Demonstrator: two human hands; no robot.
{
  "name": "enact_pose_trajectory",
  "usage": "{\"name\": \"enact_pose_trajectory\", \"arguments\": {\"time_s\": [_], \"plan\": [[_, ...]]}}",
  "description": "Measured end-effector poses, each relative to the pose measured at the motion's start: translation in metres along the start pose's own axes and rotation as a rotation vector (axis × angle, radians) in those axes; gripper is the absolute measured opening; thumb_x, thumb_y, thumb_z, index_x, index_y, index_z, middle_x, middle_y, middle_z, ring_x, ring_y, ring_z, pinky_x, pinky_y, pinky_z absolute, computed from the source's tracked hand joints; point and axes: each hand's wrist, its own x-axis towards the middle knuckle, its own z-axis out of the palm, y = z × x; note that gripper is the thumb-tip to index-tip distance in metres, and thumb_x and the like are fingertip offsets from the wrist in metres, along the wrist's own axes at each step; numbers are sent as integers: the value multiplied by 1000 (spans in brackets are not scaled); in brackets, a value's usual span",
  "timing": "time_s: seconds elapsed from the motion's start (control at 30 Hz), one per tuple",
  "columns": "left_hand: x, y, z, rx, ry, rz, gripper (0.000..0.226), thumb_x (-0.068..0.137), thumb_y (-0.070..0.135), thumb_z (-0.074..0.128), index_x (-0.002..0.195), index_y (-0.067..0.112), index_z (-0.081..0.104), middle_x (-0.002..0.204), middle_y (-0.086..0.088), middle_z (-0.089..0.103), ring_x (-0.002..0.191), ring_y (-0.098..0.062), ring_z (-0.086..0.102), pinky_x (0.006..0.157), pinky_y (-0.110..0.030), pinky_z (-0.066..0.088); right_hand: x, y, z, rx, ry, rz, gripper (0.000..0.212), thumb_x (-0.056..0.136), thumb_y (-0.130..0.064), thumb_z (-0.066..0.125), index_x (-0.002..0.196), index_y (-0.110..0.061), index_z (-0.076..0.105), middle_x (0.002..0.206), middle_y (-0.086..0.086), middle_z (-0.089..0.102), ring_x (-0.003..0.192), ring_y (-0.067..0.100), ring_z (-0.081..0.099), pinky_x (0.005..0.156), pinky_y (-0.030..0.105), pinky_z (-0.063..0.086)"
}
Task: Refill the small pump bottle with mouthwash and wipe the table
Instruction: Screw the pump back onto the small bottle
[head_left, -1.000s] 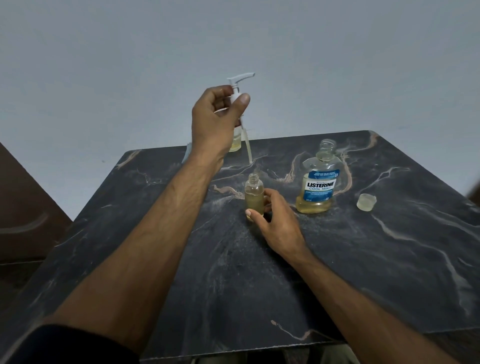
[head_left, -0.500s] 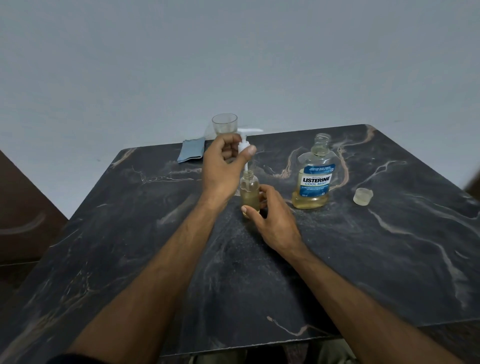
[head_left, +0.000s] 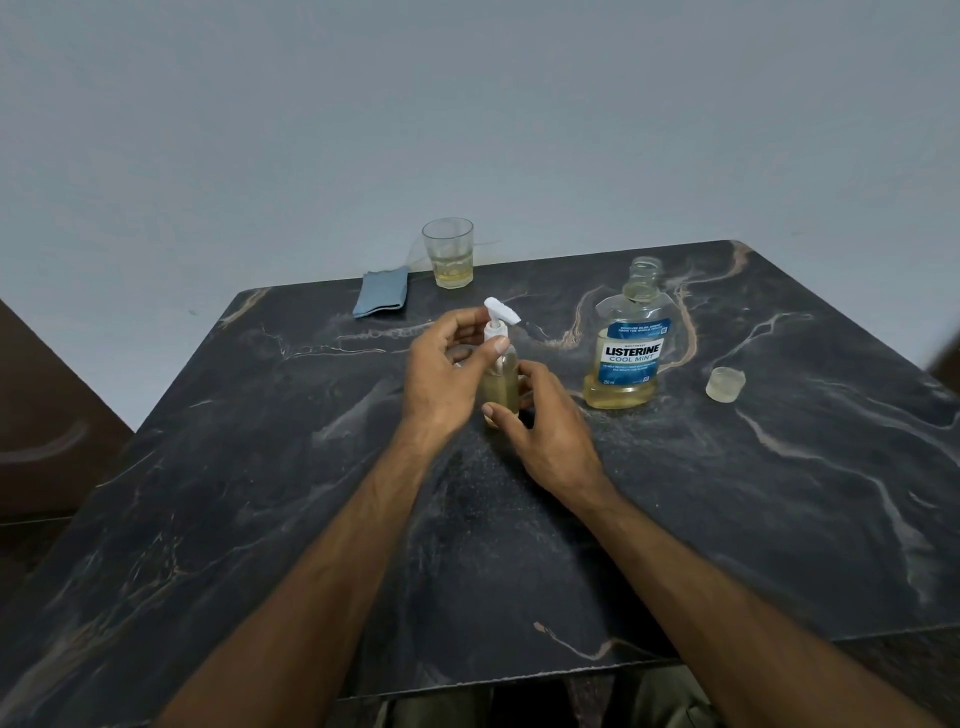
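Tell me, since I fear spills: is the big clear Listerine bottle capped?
Uncapped. The Listerine bottle has a bare neck; its clear cap sits apart on the table.

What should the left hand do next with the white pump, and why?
Probably twist the pump head tight: the left hand pinches its collar, already seated on the small bottle, which the right hand steadies on the table.

open tabletop (head_left: 363, 519) — bottle (head_left: 626, 358) rightward
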Motion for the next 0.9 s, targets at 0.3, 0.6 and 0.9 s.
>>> {"name": "enact_pose_trajectory", "arguments": {"time_s": [0.3,0.6,0.9], "plan": [[-7,1,1,4,-38,-23,41,84,25,75,122,20,60,119,4,66,114,-9,61,97,-37,52,0,-1,0,-13,2,2,55,89,-41,67,135,-21,43,124,1,56,107,14,57,88,42,54],[2,-3,5,142,10,-13,27,87,30,71,110,18,65,111,0,65,107,-15,62,94,-46,52,1,0,0,-28,-8,-10,54,91,-41,64,136,-19,43,126,2,57,109,14,57,90,42,53],[-4,-4,6,107,11,-13,39,81,43,73,111,24,59,111,13,64,109,0,57,93,-30,50,0,0,0,-17,-13,-26,53,92,-40,63,136,-18,43,125,3,59,109,14,58,89,43,53]]}}
